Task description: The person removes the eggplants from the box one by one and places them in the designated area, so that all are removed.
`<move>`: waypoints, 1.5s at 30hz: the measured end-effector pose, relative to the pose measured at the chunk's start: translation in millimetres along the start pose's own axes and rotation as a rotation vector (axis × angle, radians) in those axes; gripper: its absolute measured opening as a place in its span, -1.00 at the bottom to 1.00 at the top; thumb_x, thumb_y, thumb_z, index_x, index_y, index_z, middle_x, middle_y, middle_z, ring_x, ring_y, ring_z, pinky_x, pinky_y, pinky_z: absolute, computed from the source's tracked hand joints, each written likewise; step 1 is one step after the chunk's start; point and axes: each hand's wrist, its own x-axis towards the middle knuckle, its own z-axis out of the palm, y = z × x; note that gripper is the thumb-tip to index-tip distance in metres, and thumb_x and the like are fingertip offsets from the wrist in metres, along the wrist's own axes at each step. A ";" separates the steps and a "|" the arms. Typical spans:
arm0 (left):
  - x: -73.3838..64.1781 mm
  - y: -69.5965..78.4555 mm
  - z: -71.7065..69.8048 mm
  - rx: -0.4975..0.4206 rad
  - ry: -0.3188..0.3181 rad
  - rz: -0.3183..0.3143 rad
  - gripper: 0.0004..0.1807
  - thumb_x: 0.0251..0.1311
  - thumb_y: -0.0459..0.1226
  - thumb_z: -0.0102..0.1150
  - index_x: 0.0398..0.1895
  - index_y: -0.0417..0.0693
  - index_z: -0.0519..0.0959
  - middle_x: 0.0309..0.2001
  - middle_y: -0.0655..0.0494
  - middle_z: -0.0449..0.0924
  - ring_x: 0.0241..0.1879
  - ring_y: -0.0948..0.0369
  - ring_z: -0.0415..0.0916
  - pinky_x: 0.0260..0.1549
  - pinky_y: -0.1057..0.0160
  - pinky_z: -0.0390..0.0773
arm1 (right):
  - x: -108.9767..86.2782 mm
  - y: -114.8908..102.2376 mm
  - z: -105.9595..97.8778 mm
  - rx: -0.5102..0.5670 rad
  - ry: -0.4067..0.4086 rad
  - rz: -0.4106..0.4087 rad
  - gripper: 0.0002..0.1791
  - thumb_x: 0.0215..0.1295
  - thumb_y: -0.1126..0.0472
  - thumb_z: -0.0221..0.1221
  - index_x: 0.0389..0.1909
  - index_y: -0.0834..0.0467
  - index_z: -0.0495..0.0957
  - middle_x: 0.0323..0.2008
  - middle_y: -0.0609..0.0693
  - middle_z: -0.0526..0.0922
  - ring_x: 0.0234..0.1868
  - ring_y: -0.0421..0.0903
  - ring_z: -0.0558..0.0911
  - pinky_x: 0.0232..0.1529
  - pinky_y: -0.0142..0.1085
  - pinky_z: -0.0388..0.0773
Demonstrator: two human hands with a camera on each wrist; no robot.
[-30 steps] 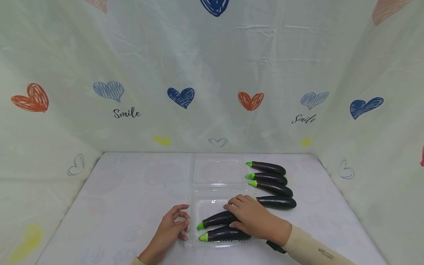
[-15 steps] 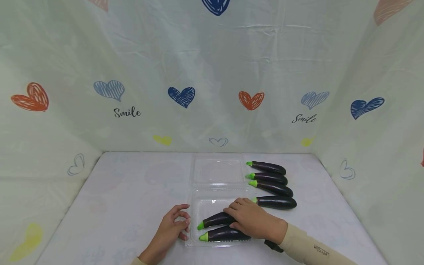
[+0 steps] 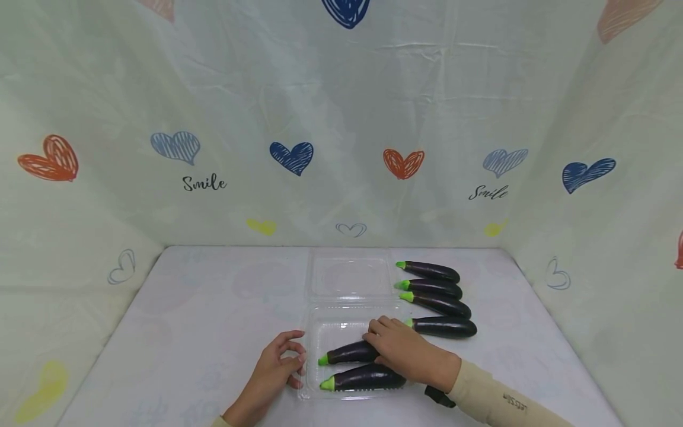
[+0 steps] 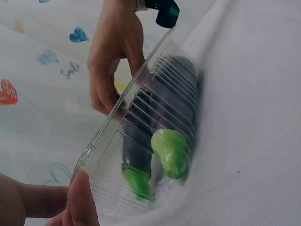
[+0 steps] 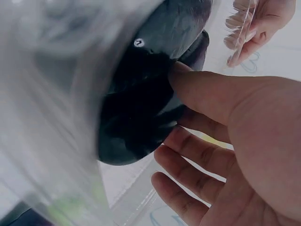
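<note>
In the head view, two dark purple eggplants with green stem ends lie side by side in the base of an opened clear plastic container (image 3: pixel 315 323). My right hand (image 3: pixel 408 350) grips the far eggplant (image 3: pixel 349 353) near its blunt end, thumb on the near side, fingers over the far side. The near eggplant (image 3: pixel 365 378) lies beside that thumb; its blunt end fills much of the right wrist view. At the container's left edge, my left hand (image 3: pixel 277 365) pinches the rim, its thumb (image 4: pixel 82 197) against the plastic in the left wrist view.
Several more eggplants (image 3: pixel 445 326) lie in a column right of the container, stems pointing left. The container's lid (image 3: pixel 349 276) lies folded back behind the base. White cloth covers the table (image 3: pixel 213 320), and a heart-printed curtain (image 3: pixel 347 196) stands around its back and sides.
My right hand has shifted slightly, its thumb now a little further right, baring more of the near eggplant's blunt end. My left hand stays at the container's edge.
</note>
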 end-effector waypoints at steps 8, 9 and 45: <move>1.3 -2.0 -0.2 -0.004 0.001 -0.001 -0.43 0.36 -0.50 0.19 0.41 -0.37 0.33 -0.14 -0.01 0.50 -0.37 0.16 0.55 -0.53 0.26 0.67 | -1.6 1.0 1.5 0.036 0.006 0.003 -0.58 0.24 0.12 0.51 0.06 0.11 0.64 0.00 -0.07 0.71 0.10 -0.11 0.64 0.17 -0.24 0.62; 1.2 -2.1 -0.2 -0.006 0.000 0.000 -0.44 0.36 -0.50 0.19 0.41 -0.38 0.33 -0.14 -0.01 0.50 -0.37 0.16 0.55 -0.53 0.27 0.67 | -1.8 1.1 1.8 0.034 0.004 0.001 -0.58 0.24 0.11 0.50 0.07 0.11 0.64 0.00 -0.06 0.72 0.11 -0.11 0.64 0.18 -0.23 0.62; 1.5 -2.8 -1.1 -0.008 -0.015 0.014 -0.43 0.37 -0.51 0.17 0.42 -0.39 0.31 -0.13 -0.01 0.50 -0.37 0.15 0.55 -0.52 0.28 0.66 | -62.5 35.3 -27.0 0.019 0.322 0.268 -0.43 0.02 0.25 0.61 0.11 0.08 0.67 0.04 -0.07 0.70 0.13 -0.01 0.63 0.13 -0.04 0.67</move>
